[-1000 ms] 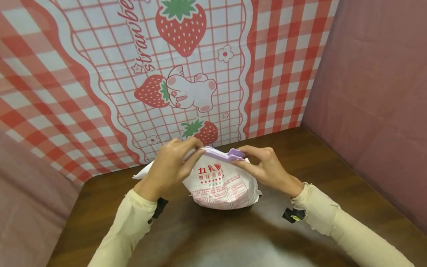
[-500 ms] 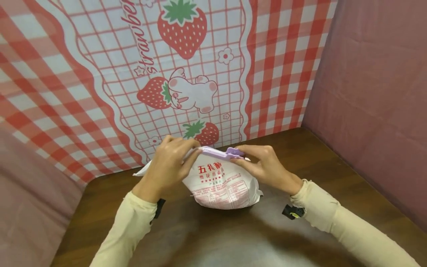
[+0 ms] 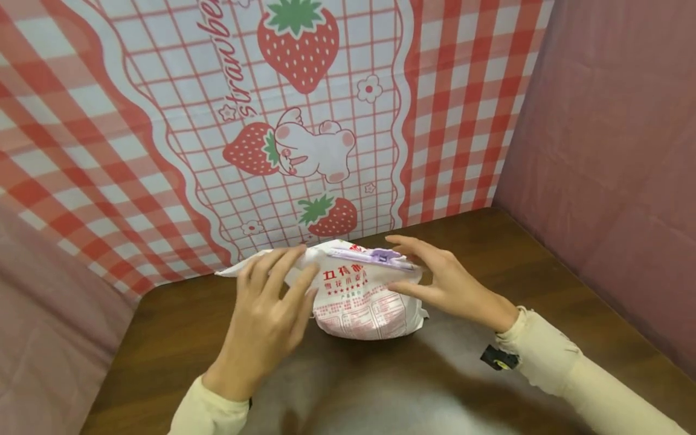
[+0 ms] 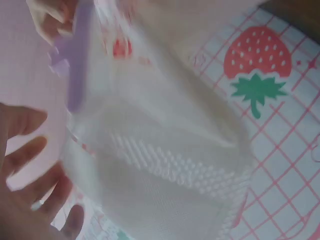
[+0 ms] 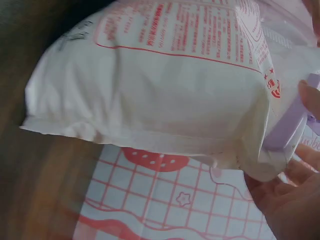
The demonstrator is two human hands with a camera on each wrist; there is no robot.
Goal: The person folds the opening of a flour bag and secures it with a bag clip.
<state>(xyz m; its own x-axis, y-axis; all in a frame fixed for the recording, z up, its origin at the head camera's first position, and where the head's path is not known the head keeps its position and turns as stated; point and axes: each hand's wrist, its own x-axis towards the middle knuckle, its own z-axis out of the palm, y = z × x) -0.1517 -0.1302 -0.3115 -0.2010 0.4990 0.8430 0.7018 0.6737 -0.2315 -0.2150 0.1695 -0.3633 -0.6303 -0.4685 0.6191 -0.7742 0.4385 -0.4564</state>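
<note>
A white flour bag (image 3: 359, 311) with red print stands on the wooden table, its folded top leaning to the left. Across that top lies a purple bag clip (image 3: 380, 258), also seen in the left wrist view as a purple bar (image 4: 78, 60). My left hand (image 3: 266, 320) is at the bag's left side with its fingers spread and loose; the left wrist view shows them apart from the clip. My right hand (image 3: 446, 281) is at the clip's right end, thumb and fingers parted around it. Whether its fingertips touch the bag is hard to tell.
Behind the bag rises a cloth backdrop (image 3: 451, 121) with red checks and strawberries. Pink cloth (image 3: 603, 151) hangs on the right side, and more at the left. The brown wooden table (image 3: 179, 338) lies beneath the hands.
Both hands have let go of the clip and bag top. The left hand has drawn back toward me, the right hand slightly to the right. The clip now stays on the bag, tipped forward.
</note>
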